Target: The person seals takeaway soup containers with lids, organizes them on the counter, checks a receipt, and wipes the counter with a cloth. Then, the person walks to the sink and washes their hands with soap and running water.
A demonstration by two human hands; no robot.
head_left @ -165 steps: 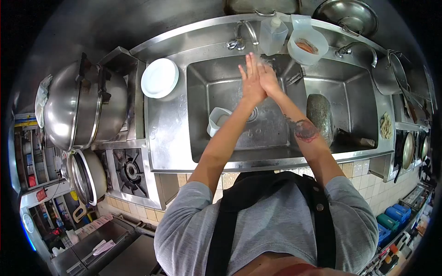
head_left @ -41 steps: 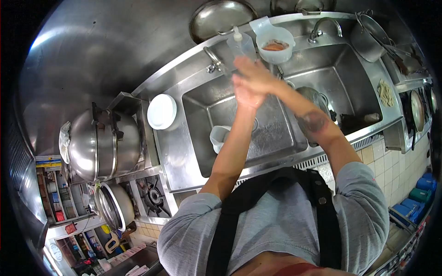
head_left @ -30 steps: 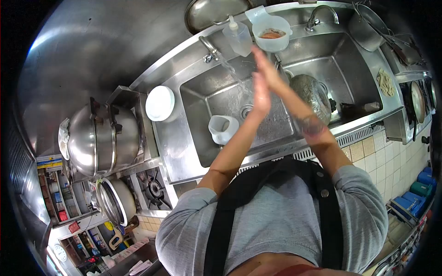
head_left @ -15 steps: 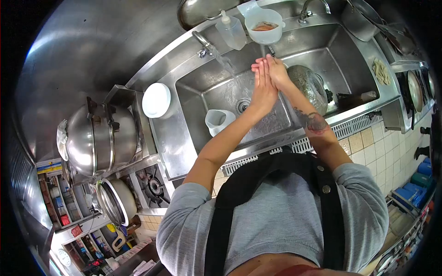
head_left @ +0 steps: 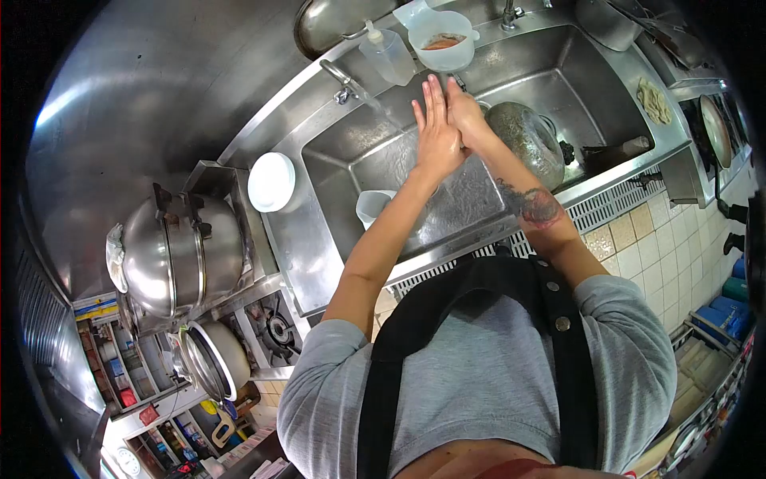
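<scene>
Over the double sink, my left hand (head_left: 437,142) is back up with its fingers stretched out and spread, so it is open. My right hand (head_left: 466,113) is closed around the thumb side of my left hand; the left thumb is hidden in it. Both hands look wet. To their left a tap (head_left: 338,73) runs water into the left sink basin (head_left: 325,188). A white plastic jug (head_left: 372,206) stands in that basin, partly behind my left forearm. Just right of my right hand, a large rounded, stained metal vessel (head_left: 527,142) lies in the right basin.
Behind the sink stand a pump bottle (head_left: 387,57) and a white plastic container (head_left: 444,53) with something reddish inside. A stack of white dishes (head_left: 271,182) sits on the left ledge, a cloth (head_left: 654,101) on the right. A large steel pot (head_left: 148,267) and gas burner (head_left: 279,329) are at left.
My palms were pressed together with fingers aligned. Now the left fingers are spread and my right hand wraps the left thumb side. The view has shifted slightly; water still runs.
</scene>
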